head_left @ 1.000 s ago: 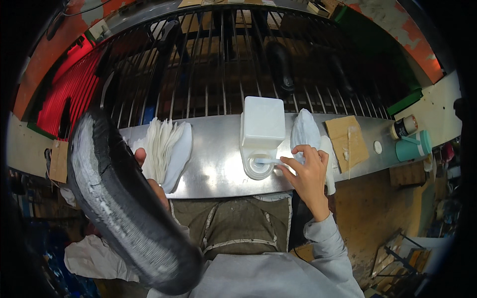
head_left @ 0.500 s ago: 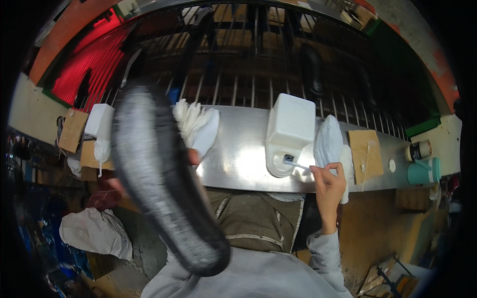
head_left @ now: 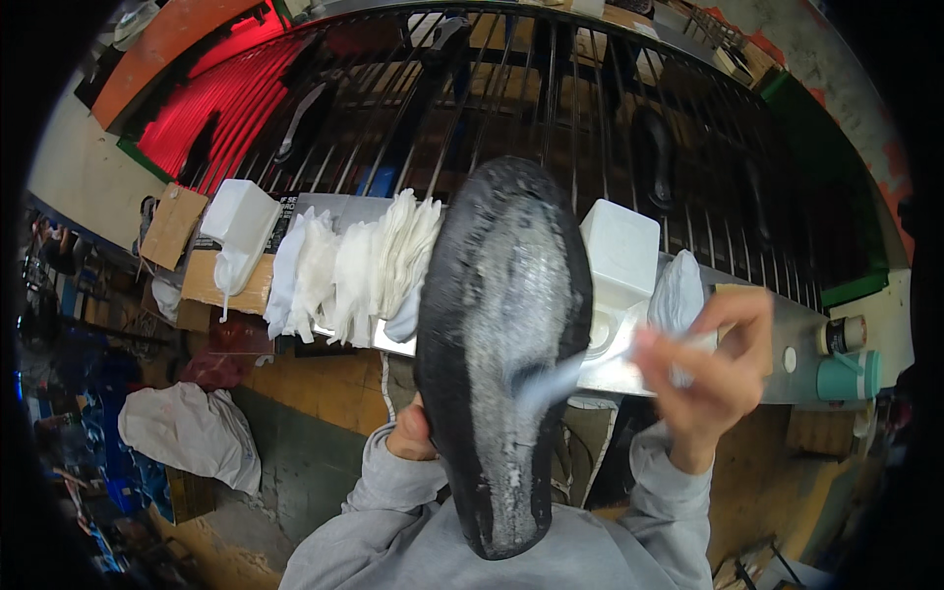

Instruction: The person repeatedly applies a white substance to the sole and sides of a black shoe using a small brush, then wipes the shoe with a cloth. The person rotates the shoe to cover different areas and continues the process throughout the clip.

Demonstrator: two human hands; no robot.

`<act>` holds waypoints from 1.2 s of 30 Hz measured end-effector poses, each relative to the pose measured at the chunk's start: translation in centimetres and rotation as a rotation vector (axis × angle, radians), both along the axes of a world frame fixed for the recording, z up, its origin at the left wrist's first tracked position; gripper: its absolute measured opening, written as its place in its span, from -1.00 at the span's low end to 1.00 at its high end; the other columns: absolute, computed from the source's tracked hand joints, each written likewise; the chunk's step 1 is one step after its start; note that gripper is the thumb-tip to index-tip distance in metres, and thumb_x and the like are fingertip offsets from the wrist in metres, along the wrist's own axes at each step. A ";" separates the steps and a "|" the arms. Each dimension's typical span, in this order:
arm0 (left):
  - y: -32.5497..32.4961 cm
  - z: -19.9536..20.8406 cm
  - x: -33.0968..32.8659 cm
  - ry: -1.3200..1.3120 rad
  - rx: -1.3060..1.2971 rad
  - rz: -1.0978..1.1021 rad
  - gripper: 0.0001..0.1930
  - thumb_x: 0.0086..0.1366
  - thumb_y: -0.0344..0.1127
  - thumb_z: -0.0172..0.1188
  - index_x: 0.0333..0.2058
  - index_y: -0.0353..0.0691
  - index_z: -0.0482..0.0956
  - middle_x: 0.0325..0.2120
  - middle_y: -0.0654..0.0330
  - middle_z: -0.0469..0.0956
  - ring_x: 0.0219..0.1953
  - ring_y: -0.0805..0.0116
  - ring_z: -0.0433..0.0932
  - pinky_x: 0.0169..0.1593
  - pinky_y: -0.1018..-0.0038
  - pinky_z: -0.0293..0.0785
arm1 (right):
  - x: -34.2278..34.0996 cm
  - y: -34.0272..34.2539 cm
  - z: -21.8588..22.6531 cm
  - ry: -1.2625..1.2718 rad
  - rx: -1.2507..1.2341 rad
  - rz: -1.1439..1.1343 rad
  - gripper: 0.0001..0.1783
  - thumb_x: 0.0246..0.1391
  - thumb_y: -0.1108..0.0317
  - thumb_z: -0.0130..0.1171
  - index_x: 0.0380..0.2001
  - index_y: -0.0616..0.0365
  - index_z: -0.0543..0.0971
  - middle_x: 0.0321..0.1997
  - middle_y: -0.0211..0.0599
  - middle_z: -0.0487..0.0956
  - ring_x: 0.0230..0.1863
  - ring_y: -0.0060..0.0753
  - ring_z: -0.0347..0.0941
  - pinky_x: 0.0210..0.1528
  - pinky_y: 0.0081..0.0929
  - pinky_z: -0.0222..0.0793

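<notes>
A black shoe upper (head_left: 440, 324) fills the middle of the view, its pale, roughened grey-white bottom facing me. Beside its lower left edge, my left hand (head_left: 413, 435) grips it; most of the fingers are hidden behind it. My right hand (head_left: 713, 374) pinches the light handle of a small brush (head_left: 565, 382), blurred by motion. The brush's dark head is at the bottom's middle, seemingly touching it. Partly behind the shoe upper stands a white plastic dispenser (head_left: 621, 241) with a round cup at its near end.
White gloves (head_left: 359, 261) lie in a row on the metal bench to the left, near another white dispenser (head_left: 241, 221). A bluish-white padded piece (head_left: 678, 290) and a turquoise mug (head_left: 848, 376) are on the right. Beyond runs a barred rack (head_left: 511, 98) carrying several dark shoe parts.
The brush has left the dispenser's cup and moved left to the shoe's bottom. My left hand has brought the shoe upper rightward and turned it more upright.
</notes>
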State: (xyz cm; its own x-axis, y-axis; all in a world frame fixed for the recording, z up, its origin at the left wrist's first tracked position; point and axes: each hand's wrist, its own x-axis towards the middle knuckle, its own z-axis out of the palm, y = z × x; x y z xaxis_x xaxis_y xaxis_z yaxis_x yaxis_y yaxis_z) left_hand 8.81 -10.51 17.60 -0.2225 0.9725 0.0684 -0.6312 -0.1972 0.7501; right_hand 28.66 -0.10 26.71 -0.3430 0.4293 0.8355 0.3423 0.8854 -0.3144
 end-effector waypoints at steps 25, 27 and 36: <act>5.0 0.9 -7.9 -0.562 0.315 -1.015 0.04 0.14 0.13 0.27 0.42 -0.20 -0.09 0.25 -0.24 0.27 0.03 -0.35 0.52 -0.13 -0.03 0.66 | 6.5 0.3 -12.4 -0.495 -0.218 -0.421 -0.74 -0.19 0.26 0.52 -0.32 -0.06 0.79 -0.21 -0.40 0.50 -0.22 -0.32 0.33 -0.08 -0.34 0.13; 4.5 1.3 -10.0 -0.393 0.306 -1.026 0.08 0.07 0.09 0.35 0.42 -0.19 -0.09 0.22 -0.24 0.29 -0.01 -0.31 0.53 -0.16 0.00 0.64 | 6.8 0.1 -12.8 -0.445 -0.255 -0.451 -0.74 -0.19 0.26 0.53 -0.33 -0.06 0.78 -0.19 -0.40 0.51 -0.22 -0.32 0.33 -0.08 -0.32 0.13; 2.8 3.5 -13.4 -0.074 0.350 -1.027 0.30 -0.19 -0.05 0.71 0.38 -0.15 -0.08 0.11 -0.29 0.37 -0.15 -0.19 0.57 -0.24 0.14 0.53 | 6.7 0.5 -13.8 -0.437 -0.227 -0.483 -0.73 -0.20 0.26 0.54 -0.32 -0.06 0.77 -0.18 -0.42 0.47 -0.24 -0.35 0.33 -0.09 -0.35 0.13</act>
State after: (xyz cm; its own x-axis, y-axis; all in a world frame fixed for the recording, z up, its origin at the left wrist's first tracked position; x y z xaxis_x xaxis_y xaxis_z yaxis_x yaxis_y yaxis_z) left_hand -4.55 -7.76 21.07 0.6710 0.6256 0.3978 -0.6581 0.2555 0.7082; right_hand 35.38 0.38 12.89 -0.3541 0.7666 0.5356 0.8195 0.5303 -0.2173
